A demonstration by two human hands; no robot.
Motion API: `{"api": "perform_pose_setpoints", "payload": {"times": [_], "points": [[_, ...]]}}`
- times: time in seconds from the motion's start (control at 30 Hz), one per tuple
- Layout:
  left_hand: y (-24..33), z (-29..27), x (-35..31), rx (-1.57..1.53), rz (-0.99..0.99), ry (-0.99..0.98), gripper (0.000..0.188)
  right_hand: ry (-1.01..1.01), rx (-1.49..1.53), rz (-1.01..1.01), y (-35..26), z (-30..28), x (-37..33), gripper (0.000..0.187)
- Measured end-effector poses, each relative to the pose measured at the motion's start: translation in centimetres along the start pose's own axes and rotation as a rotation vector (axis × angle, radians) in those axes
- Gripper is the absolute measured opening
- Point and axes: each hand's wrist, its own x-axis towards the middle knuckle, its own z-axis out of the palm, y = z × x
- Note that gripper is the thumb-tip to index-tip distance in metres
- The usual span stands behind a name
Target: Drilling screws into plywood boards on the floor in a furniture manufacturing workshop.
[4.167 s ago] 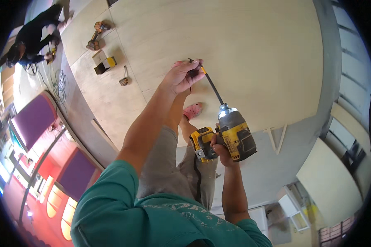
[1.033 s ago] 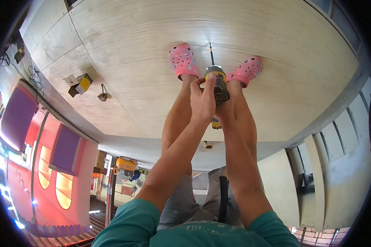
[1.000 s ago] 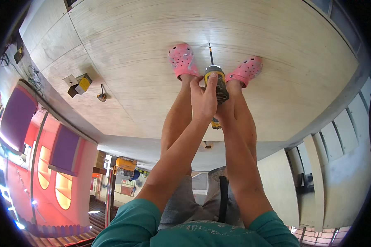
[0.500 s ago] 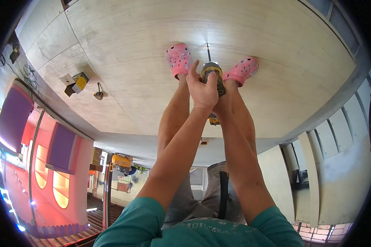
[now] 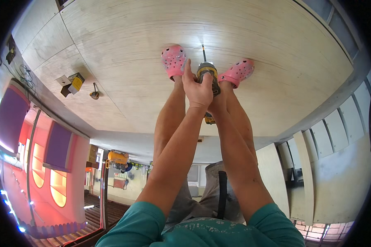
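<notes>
A yellow-and-black cordless drill (image 5: 206, 74) points away from me between my feet, its long thin bit (image 5: 204, 53) meeting the pale wooden board (image 5: 276, 74) in a bright patch of light. My left hand (image 5: 197, 89) is pressed against the drill's left side, thumb over its top and index finger stretched forward. Behind it, my right hand (image 5: 218, 103) is closed round the handle; most of its fingers are hidden by the drill and left hand. A yellow part of the drill (image 5: 209, 119) shows below the wrists. Pink clogs (image 5: 174, 61) stand on the board either side of the bit.
Left on the board lie an open black-and-yellow box (image 5: 73, 84) and a small yellow-and-dark tool (image 5: 94, 94). Cables (image 5: 27, 78) tangle beyond the board's left edge. A seam crosses the board at left. A long plank (image 5: 304, 177) stands at right near pale panels.
The whole view has shifted slightly, so hands, drill and feet appear a little further left. Both hands keep their hold on the drill, with its bit still against the board.
</notes>
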Motion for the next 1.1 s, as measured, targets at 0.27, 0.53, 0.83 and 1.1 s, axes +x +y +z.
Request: {"api": "perform_pose_setpoints", "payload": {"times": [0.27,0.53,0.83,1.1], "points": [[-0.2,-0.1,0.6,0.039,0.005,-0.007,0.068,-0.053,-0.132,0.094,-0.4,-0.1,0.6,0.041],[0.1,0.3,0.8,0.022,-0.046,0.002,0.069,-0.066,-0.318,-0.137,2.5,0.3,1.3,0.036],[-0.2,0.9,1.2,-0.034,0.034,0.063,0.061,-0.117,-0.301,-0.022,0.6,-0.2,1.5,0.036],[-0.1,1.1,1.8,0.037,0.052,0.047,0.064,-0.052,-0.207,0.127,0.6,-0.1,1.8,0.037]]}}
